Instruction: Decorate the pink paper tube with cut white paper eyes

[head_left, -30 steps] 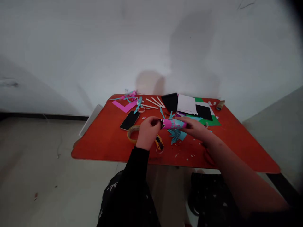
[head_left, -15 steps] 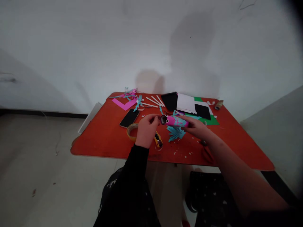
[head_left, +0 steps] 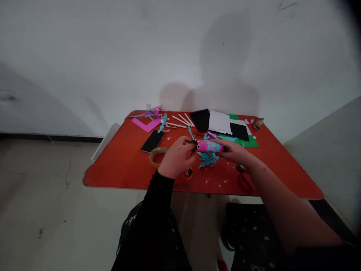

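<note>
Above the red table [head_left: 118,165] I hold a pink paper tube fish [head_left: 210,146] lying sideways, with light-blue scales and two white eyes at its left end. My right hand [head_left: 232,151] wraps round the right end of the tube. At the open left end, my left hand [head_left: 180,154] grips the rim, its fingertips at the tube's dark mouth. Just below the tube lies a fringed light-blue paper piece [head_left: 208,159]. A yellow utility knife [head_left: 188,172] is mostly covered by my left hand.
A tape roll [head_left: 157,156] and a phone [head_left: 152,141] lie left of my hands. White paper sticks [head_left: 183,120], black, white and green sheets [head_left: 220,122] and a cardboard tube [head_left: 258,123] are behind. Scissors [head_left: 244,178] lie near the front edge among paper scraps.
My left hand has moved onto the tube's left end, with its fingers now at the opening, and covers more of the utility knife. My right hand keeps its grip.
</note>
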### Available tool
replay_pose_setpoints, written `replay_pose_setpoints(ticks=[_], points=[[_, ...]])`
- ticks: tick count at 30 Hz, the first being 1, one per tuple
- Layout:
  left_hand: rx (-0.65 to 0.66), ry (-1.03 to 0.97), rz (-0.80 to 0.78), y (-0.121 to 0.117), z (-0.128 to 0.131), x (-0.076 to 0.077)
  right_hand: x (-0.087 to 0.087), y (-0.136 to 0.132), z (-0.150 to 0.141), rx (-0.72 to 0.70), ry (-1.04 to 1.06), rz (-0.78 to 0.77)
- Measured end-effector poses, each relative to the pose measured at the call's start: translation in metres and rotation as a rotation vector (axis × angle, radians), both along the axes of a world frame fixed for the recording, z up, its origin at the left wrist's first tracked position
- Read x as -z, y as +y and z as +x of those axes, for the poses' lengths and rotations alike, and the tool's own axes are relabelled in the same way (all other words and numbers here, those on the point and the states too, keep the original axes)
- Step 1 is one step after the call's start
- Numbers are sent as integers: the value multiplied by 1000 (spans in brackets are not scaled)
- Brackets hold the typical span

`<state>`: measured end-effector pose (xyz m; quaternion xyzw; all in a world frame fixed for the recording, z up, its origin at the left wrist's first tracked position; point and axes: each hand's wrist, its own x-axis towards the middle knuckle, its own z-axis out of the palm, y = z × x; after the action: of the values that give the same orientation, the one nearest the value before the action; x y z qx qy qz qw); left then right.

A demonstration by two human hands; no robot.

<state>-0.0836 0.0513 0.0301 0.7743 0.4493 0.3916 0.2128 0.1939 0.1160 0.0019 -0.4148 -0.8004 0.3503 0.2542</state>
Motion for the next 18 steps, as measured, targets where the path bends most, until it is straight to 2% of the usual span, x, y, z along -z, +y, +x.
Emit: replay_pose_setpoints(ticks=[9,18], points=[[-15,-55,-1,0,-2,-2,-5,-2,4,0,-22,-32],[-16,117,14,5,-8,5,-4,0,11,-11,-107,7]])
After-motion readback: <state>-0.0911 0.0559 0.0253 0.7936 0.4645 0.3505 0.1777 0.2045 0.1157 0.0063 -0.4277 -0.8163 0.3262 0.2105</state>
